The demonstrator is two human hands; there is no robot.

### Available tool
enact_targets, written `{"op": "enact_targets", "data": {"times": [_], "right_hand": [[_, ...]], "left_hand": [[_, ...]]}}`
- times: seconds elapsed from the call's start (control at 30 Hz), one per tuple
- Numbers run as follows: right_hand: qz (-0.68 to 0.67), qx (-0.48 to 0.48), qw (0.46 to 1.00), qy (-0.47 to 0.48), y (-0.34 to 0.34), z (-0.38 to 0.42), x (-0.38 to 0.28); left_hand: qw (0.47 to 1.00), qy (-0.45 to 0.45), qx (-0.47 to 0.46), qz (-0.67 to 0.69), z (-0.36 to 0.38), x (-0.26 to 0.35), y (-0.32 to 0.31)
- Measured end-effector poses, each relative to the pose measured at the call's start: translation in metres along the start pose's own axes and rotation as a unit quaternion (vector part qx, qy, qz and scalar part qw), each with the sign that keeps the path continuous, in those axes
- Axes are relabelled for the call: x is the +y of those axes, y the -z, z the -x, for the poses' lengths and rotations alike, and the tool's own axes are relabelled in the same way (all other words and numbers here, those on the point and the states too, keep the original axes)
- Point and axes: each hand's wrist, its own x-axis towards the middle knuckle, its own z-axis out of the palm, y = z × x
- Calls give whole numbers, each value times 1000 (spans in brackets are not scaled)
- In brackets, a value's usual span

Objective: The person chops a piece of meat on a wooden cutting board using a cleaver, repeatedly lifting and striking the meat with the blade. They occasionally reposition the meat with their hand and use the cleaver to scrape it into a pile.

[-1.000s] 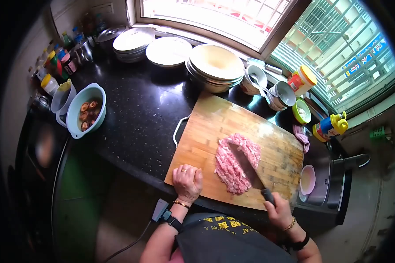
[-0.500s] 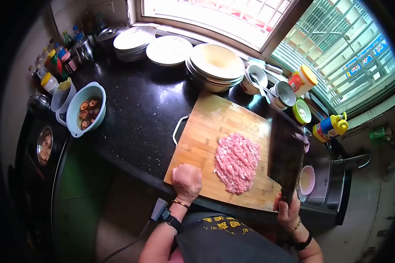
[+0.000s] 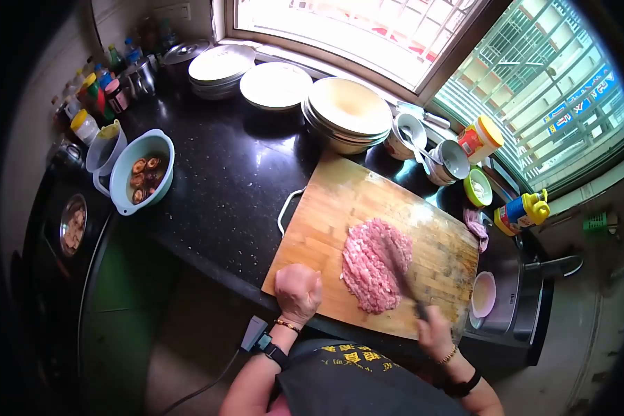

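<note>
Minced meat (image 3: 362,277) lies as a flat pink patch on the wooden cutting board (image 3: 326,208). My right hand (image 3: 435,334) is closed around the handle of a cleaver (image 3: 401,276). Its dark blade appears edge-on, smeared by motion, and overlaps the right part of the meat in this view. At the board's near left corner, my left hand (image 3: 299,291) rests as a fist, with nothing seen in it, left of the meat.
Stacked plates (image 3: 221,64) and large bowls (image 3: 347,104) line the window side. Small bowls (image 3: 453,159) stand behind the board, and a sink (image 3: 503,277) is at right. A blue basin (image 3: 120,173) of mushrooms stands left. A metal handle (image 3: 284,208) shows beside the board.
My right hand has swung the cleaver left, from the board's right side to over the meat, and the blade has turned from broadside to edge-on. My left fist stays at the corner.
</note>
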Motion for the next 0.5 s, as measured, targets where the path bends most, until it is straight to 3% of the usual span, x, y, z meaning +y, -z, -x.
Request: {"op": "enact_targets", "data": {"times": [0.03,0.13,0.17,0.2,0.27,0.3,0.33,0.4,0.5], "right_hand": [[53,-108,991,-62,-6,1,1],[-40,-119,986,-114,29,-10,-25],[-61,-53,995,-56,40,-12,-38],[-59,-51,995,-57,42,-11,-42],[-211,24,975,-72,42,-3,-47],[-258,75,963,-31,18,5,-32],[-158,71,985,1,3,7,-22],[88,-99,989,-71,-16,3,-11],[-6,-59,996,-68,17,-8,-39]], "left_hand": [[1000,-1,-1,1,1,0,0],[1000,-1,0,-1,2,-2,-1],[1000,-2,-4,3,3,-2,-2],[1000,-9,-3,-1,2,-2,-2],[1000,-14,-4,-8,2,-3,-1],[1000,-7,-6,-5,2,-3,-1],[1000,0,-8,-1,2,-2,-1],[1000,-1,0,3,0,1,-1],[1000,0,4,-1,0,-2,0]]}}
